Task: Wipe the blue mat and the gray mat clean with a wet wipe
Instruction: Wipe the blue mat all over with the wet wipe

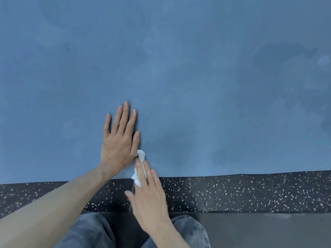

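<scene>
On the blue mat (179, 68) our left hand (119, 140) lies flat, fingers spread; our right hand (148, 196) pinches the wet wipe (138, 176).

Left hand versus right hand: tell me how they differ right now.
The left hand lies flat on the blue mat, fingers straight and empty; the right hand has a white wet wipe under its fingers. The left hand sits fully on the mat, while the right hand is over its near edge and the speckled floor. Both are bare, palm down.
</scene>
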